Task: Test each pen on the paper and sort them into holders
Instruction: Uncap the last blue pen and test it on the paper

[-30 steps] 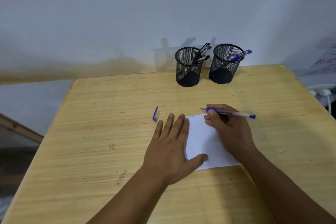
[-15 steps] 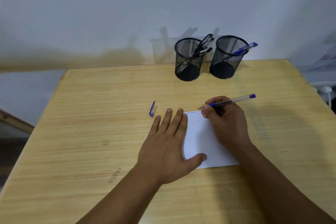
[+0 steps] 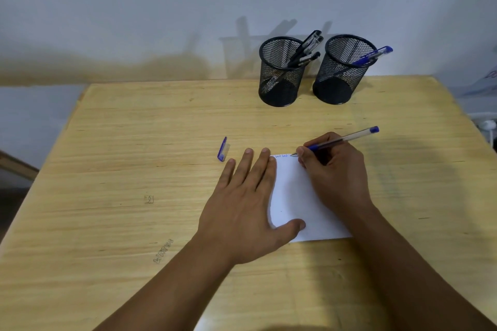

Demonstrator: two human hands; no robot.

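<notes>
Blue pen (image 3: 339,140) now tilting tip-down onto paper (image 3: 293,196) at frame centre, right hand (image 3: 336,172) pinching it, left hand (image 3: 247,204) still pressing flat, fingers straight.

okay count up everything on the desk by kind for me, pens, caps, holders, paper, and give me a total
Mesh holders: 2, left holder and right holder
Black pens in the left holder: 3, as far as shows
Blue pens: 2, one in the right holder, one gripped by the right hand
Loose blue cap: 1
Paper: 1 sheet, under the left hand
Total: 9
</notes>
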